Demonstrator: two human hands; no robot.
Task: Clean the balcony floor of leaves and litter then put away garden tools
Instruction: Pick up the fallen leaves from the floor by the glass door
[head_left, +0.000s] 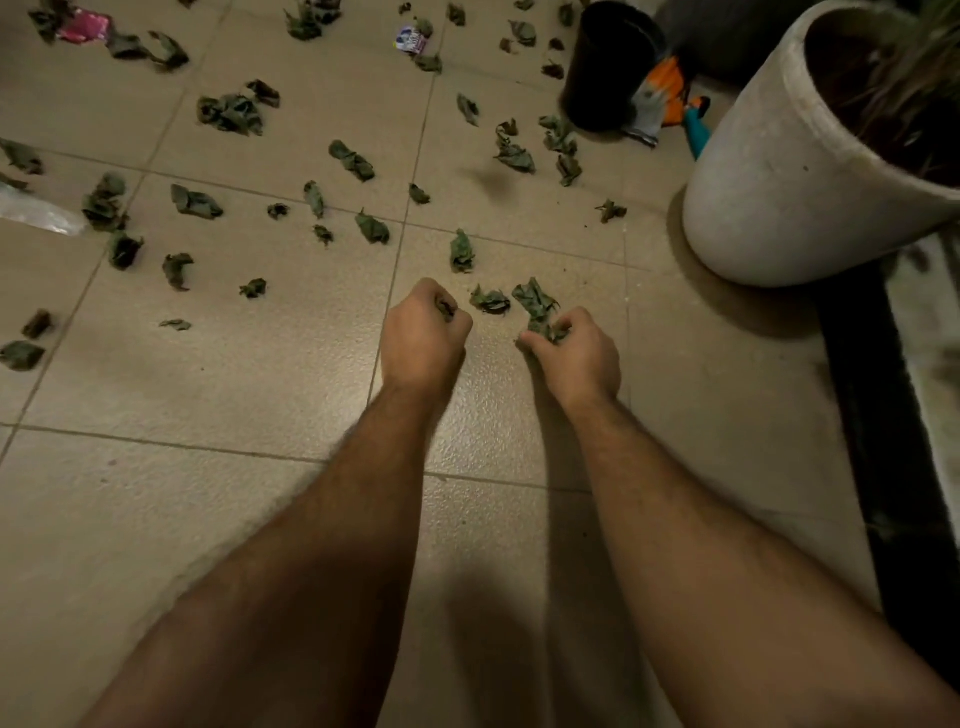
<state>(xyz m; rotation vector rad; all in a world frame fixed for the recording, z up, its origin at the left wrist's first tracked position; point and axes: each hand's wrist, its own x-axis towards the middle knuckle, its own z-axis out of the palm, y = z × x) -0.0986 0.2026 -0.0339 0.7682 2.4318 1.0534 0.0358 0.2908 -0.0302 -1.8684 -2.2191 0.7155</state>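
Both fists sit low over the tiled floor (208, 519), the left hand (423, 338) clenched around leaf scraps (445, 307), the right hand (576, 358) pinching a leaf clump (540, 312) lying just ahead of its fingers.

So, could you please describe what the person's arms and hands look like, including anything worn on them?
Both forearms are bare, with visible hair and no sleeves in view. The left hand and the right hand are ungloved, and no watch, bracelet or ring shows on either wrist or hand.
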